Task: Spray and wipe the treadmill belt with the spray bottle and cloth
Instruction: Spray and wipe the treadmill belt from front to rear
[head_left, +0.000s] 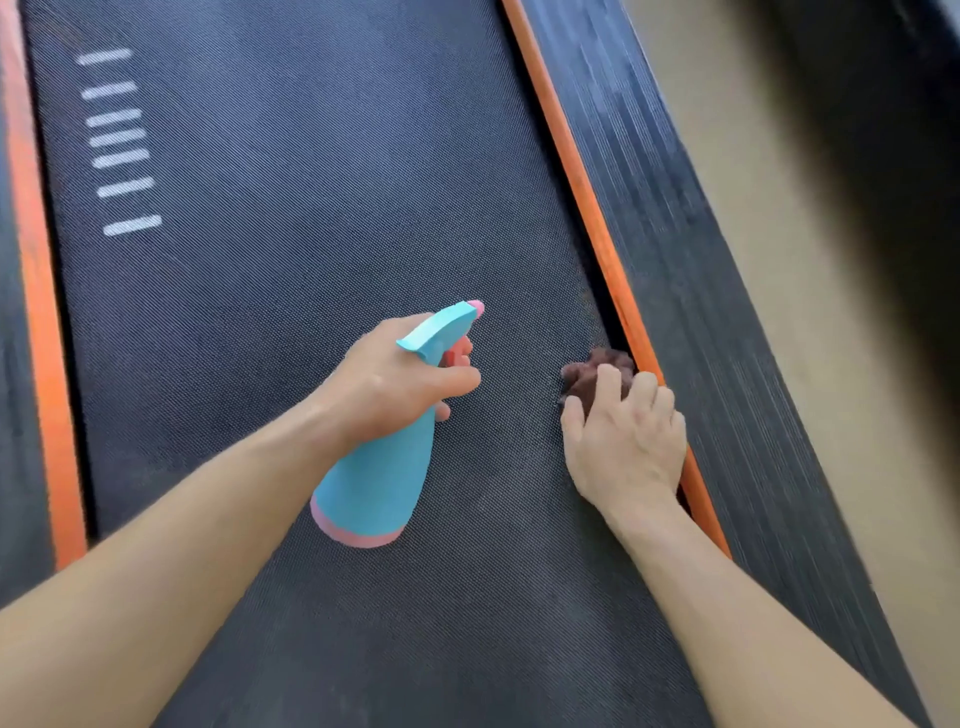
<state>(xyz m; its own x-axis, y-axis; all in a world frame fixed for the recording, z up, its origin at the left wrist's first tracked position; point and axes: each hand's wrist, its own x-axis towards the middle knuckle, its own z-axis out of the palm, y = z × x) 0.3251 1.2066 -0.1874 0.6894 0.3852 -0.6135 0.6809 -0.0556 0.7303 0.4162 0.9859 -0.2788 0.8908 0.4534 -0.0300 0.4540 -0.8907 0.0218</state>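
Note:
The dark textured treadmill belt (291, 218) fills most of the view. My left hand (395, 379) grips the neck of a turquoise spray bottle (374, 483) with a pink base and pink nozzle, held above the belt's middle with the nozzle pointing away from me. My right hand (626, 436) presses down on a crumpled brown cloth (592, 371) at the belt's right edge, fingers curled over it. Most of the cloth is hidden under the hand.
Orange strips (587, 208) border the belt on both sides. A ribbed black side rail (691, 260) runs along the right, with beige floor (789, 322) beyond it. Several white stripes (119, 140) mark the belt at the upper left.

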